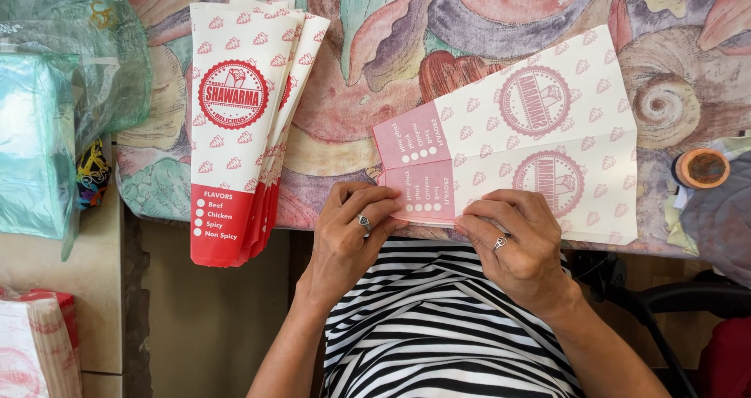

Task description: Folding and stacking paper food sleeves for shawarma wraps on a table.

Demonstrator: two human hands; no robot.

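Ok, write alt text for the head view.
Left hand and right hand press the near edge of a flat white-and-red paper sleeve on a patterned tablecloth. A stack of matching sleeves lies to the left.

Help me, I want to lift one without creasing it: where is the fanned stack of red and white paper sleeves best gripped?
Probably by the red bottom ends of the fanned stack of paper sleeves, coming from the near table edge. Those ends overhang the patterned tablecloth, so fingers can slip underneath; the upper ends lie flat.
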